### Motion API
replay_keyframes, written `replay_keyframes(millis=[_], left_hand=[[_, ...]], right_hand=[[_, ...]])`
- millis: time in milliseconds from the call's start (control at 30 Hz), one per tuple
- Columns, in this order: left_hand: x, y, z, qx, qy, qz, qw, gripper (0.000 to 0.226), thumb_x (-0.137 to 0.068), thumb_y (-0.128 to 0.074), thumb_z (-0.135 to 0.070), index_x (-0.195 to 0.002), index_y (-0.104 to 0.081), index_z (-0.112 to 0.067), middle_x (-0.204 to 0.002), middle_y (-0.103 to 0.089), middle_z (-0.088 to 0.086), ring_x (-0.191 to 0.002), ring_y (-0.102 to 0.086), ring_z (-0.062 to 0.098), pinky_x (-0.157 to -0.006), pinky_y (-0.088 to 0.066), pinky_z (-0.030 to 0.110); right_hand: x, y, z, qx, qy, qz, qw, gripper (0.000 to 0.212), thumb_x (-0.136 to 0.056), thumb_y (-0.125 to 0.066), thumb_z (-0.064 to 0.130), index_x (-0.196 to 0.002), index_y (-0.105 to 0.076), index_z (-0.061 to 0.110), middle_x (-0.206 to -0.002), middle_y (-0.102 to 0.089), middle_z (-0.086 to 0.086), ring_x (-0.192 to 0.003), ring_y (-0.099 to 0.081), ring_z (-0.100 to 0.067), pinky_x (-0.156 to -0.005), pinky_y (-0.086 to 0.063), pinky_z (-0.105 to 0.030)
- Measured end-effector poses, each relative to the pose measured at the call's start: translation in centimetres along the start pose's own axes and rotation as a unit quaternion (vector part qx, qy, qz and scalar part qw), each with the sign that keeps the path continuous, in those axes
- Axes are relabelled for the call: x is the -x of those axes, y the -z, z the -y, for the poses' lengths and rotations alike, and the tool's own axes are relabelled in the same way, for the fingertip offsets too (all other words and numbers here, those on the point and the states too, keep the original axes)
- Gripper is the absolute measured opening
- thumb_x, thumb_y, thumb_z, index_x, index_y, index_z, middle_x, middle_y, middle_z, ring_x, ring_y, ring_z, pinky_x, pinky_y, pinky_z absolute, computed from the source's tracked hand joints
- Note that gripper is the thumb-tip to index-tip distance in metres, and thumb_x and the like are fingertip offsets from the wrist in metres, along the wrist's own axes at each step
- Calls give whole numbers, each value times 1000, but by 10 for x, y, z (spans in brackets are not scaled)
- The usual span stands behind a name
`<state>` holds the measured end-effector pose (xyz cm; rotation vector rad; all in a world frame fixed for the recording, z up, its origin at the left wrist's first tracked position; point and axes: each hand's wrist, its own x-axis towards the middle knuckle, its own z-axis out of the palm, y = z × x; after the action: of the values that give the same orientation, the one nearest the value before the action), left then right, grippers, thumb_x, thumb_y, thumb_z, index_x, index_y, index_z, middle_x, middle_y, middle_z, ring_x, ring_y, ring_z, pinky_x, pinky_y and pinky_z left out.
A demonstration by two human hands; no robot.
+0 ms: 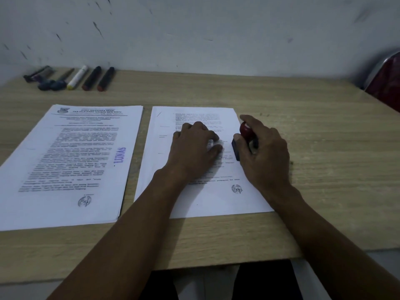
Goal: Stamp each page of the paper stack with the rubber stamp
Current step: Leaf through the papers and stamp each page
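Note:
A thick stack of printed pages [65, 169] lies on the left of the table, its top page bearing a purple "LUNAS" stamp mark [120, 155]. To its right lies a printed page [201, 200] on its own. My left hand [194, 146] rests on the middle of that page, fingers loosely bent against the paper. My right hand [263, 152] grips the rubber stamp [244, 137], which has a red round knob and a dark block base. The stamp sits at the page's right edge; whether its base touches the paper is unclear.
Several markers and pens [71, 77] lie in a row at the back left by the wall. The wooden table [313, 131] ends at a front edge close to my body. A dark red chair [387, 83] stands at the right edge.

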<state>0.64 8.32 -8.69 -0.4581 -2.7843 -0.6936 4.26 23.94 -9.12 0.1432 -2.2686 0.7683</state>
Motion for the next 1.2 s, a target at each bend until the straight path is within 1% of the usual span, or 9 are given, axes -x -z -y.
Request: replay_keyframes(millis=[167, 233, 333, 400, 533, 600, 733, 1000, 1200], left_hand=[[2, 0, -2, 8, 6, 7, 1000, 29, -90, -58, -40, -115, -66, -27, -123, -56, -1, -117, -45, 25, -95, -34, 39], [2, 0, -1, 9, 7, 6, 1000, 30, -90, -59, -40, -116, -66, -27, -122, -56, -2, -117, -45, 25, -95, -34, 39], [2, 2, 1, 22, 6, 1, 1000, 34, -88, -61, -40, -119, -65, -26, -123, -56, -1, -118, -46, 25, -96, -35, 39], [2, 3, 3, 27, 4, -13, 1000, 35, -88, -62, -39, -119, -65, -24, -123, -56, 1, -116, -47, 25, -95, -37, 39], [2, 5, 5, 59, -2, -59, 997, 31, -86, -65, -35, -113, -68, -21, -116, -60, 2, -111, -52, 24, -94, -42, 42], [3, 5, 6, 68, -1, -65, 996, 30, -85, -65, -34, -112, -68, -21, -115, -60, 2, -111, -52, 23, -93, -43, 42], [3, 6, 7, 74, 2, -74, 995, 29, -85, -66, -34, -110, -69, -19, -112, -61, 3, -109, -53, 24, -92, -44, 43], [3, 10, 6, 82, 7, -73, 994, 30, -86, -66, -35, -110, -69, -19, -113, -60, 3, -109, -53, 24, -92, -44, 44], [6, 15, 5, 78, 27, -76, 994, 31, -86, -65, -35, -113, -68, -18, -115, -59, 3, -111, -51, 24, -93, -43, 43]], right_hand=[[-5, 7, -8, -100, -55, -79, 990, 42, -91, -66, 25, -131, -59, 18, -105, -67, 9, -96, -64, -14, -82, -52, -30], [-12, 15, -14, -138, -103, -131, 976, 44, -89, -70, 22, -129, -53, 13, -94, -65, 23, -87, -64, 2, -76, -53, -26], [-21, 27, -26, -167, -146, -164, 961, 46, -86, -74, 21, -120, -47, 4, -83, -62, 19, -76, -65, 7, -63, -55, -29], [-24, 30, -32, -167, -155, -159, 961, 45, -84, -76, 19, -117, -50, 4, -82, -62, 19, -76, -66, 8, -62, -56, -25], [-32, 28, -36, -142, -147, -119, 972, 36, -80, -79, 21, -109, -58, 14, -81, -67, 17, -78, -70, -2, -75, -58, -37], [-35, 23, -37, -120, -139, -94, 978, 36, -79, -80, 25, -108, -59, 18, -82, -70, 7, -78, -70, -10, -76, -56, -41], [-37, 13, -38, -67, -139, -59, 986, 38, -76, -81, 31, -106, -59, 25, -83, -70, -2, -76, -67, -20, -73, -52, -35], [-38, 9, -33, -39, -132, -23, 990, 40, -80, -79, 23, -114, -59, 21, -91, -63, 11, -82, -62, -11, -77, -41, -22], [-32, 12, -30, -57, -151, -2, 987, 64, -78, -81, 25, -134, -49, 24, -102, -66, 0, -90, -59, -9, -80, -39, -21]])
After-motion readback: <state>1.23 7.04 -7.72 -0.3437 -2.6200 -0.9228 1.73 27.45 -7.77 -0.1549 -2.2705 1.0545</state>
